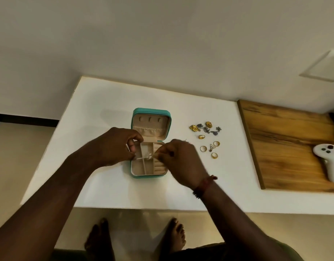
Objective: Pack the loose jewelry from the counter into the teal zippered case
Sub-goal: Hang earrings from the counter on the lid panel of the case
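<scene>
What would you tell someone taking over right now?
Left hand and right hand each pinch an end of a thin chain with a clear pendant, held over the open teal case.
Done: case opened; no piece visibly lies in its compartments yet.
Left: lay the chain in, then pack the earrings and rings still loose on the counter right of the case, then zip it.

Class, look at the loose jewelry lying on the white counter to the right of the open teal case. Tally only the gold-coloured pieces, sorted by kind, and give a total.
Gold flower-shaped pieces: 2
Gold rings: 4
Total: 6
</scene>
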